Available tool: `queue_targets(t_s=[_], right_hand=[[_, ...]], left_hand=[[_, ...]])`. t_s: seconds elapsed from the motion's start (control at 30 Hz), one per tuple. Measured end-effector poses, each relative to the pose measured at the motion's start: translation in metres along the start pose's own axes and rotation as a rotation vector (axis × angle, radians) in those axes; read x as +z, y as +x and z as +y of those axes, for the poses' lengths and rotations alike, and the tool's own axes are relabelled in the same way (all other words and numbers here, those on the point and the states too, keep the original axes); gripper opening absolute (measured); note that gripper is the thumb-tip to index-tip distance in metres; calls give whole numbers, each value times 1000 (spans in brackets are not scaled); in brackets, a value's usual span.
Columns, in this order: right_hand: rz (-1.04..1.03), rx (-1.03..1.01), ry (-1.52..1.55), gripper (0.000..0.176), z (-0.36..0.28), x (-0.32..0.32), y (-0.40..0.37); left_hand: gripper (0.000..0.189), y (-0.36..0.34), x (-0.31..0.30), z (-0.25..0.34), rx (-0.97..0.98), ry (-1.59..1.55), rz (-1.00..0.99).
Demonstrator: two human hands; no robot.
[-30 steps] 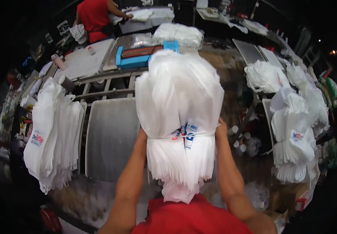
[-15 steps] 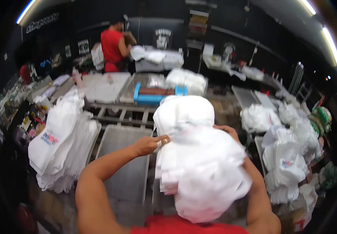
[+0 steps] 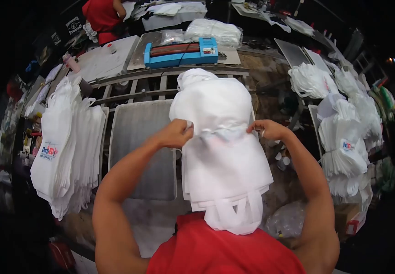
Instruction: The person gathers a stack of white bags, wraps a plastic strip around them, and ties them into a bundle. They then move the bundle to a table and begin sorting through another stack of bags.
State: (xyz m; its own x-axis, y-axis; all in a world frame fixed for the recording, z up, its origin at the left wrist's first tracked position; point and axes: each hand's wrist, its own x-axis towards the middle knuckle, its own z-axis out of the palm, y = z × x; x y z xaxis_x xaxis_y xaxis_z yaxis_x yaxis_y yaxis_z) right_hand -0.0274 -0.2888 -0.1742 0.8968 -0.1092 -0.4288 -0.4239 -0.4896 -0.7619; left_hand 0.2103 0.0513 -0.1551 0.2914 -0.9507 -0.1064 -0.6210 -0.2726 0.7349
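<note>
A stack of white cloth tote bags (image 3: 227, 171) lies in front of me, its looped handles hanging at my red shirt. My left hand (image 3: 175, 134) is closed on the left side of the top bag, at a crease across the middle of the pile. On the opposite side, my right hand (image 3: 270, 129) pinches the edge of the same bag at that crease. Some colored print shows faintly through the fabric below the crease. Beyond it, rounded white bag fabric (image 3: 213, 102) bulges up at the far end of the pile.
Left of the stack is a grey flat board (image 3: 140, 150); beyond it hang printed white bags (image 3: 65, 146). More bags (image 3: 343, 137) are piled at right. A blue machine (image 3: 181, 54) sits across the slatted frame. A co-worker in red (image 3: 103, 18) stands at the back left.
The top bag's loose near part, blurred and billowing earlier, now lies flat with its handles toward me. Both hands have shifted slightly, and my view has tilted downward.
</note>
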Motion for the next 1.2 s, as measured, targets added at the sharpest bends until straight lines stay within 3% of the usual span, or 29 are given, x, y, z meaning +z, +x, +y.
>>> queue_targets(t_s=[0.07,0.13,0.17,0.2,0.27,0.33,0.37,0.4,0.47,0.53,0.6,0.67,0.73,0.8,0.87,1.03,1.13,1.2], right_hand=[[-9,-32,-76,53,-15,-3,-16],[-1,-10,-96,50,-12,-1,-14],[3,6,-121,48,-11,1,-12],[2,2,-125,48,-10,3,-10],[170,-164,-134,42,-2,20,-12],[260,-232,-209,33,-8,37,-12],[320,-198,-200,28,-12,43,-11],[383,-168,-191,23,-13,44,-11],[439,-201,-127,18,-3,48,-9],[480,-149,-67,18,-2,51,-11],[480,-140,9,19,0,50,-12],[497,-201,38,19,9,56,-6],[528,-221,42,19,12,62,-3],[551,-259,35,18,7,64,-1],[513,-265,152,18,-3,62,-8],[593,-197,561,25,39,81,11],[640,-290,838,23,49,92,15],[668,-118,776,19,48,96,13]], left_hand=[[26,1,-27,29,10,-132,-29],[26,22,-46,50,195,303,-111],[21,36,-52,78,72,490,-278],[21,51,-48,90,70,492,-272],[18,76,-35,115,50,966,-484],[23,92,-5,144,63,1093,-399],[25,105,15,144,90,1163,-476],[24,113,26,145,92,1118,-527],[24,140,29,143,175,1064,-867],[29,150,7,135,207,971,-965],[29,137,-15,148,45,1056,-758],[29,123,-31,182,-48,1239,-713],[27,127,-34,199,-12,1295,-750],[24,146,-27,220,127,1196,-654],[23,181,-2,220,315,1053,-691],[27,230,97,186,235,852,-714],[27,235,114,176,184,654,-604],[31,218,110,174,112,549,-405]])
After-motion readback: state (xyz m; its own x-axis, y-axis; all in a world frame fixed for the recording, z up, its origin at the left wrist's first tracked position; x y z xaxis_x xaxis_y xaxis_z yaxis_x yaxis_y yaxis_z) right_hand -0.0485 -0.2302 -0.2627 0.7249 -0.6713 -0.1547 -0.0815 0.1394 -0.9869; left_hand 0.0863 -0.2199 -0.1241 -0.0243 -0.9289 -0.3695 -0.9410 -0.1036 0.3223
